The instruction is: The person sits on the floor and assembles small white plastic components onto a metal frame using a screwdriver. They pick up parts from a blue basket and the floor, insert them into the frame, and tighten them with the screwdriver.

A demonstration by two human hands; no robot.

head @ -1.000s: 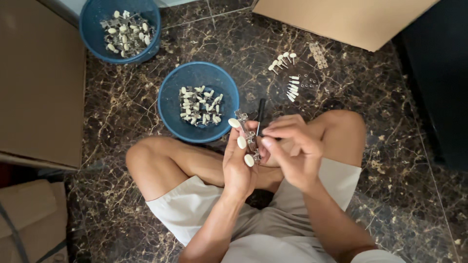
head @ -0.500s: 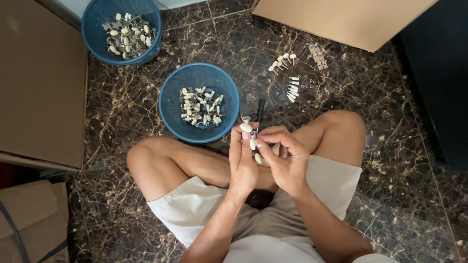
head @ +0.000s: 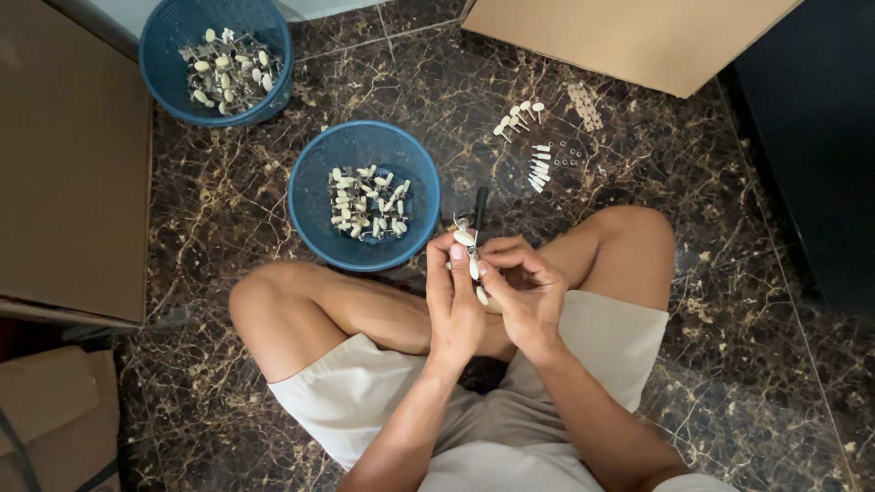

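Cardboard box (head: 629, 36) lies well beyond the hands, across the dark marble floor (head: 729, 273). Just ahead of the left hand (head: 453, 305) sits a blue basket (head: 314, 210) of small white pieces; a second blue basket (head: 164, 46) stands farther off to its left. Both hands, the right hand (head: 524, 296) included, pinch together around small white plastic pieces (head: 473, 268), with a black tool (head: 479, 206) just past the fingertips. Loose white parts (head: 538, 164) lie ahead of the right hand.

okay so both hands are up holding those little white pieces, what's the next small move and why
Probably drop the finished bunch into the near blue basket. The left hand holds several white pieces in a row, the right hand pinches beside them, and that basket, just ahead of the hands, already holds a pile of similar pieces. Whether the bunch is complete is too small to tell.
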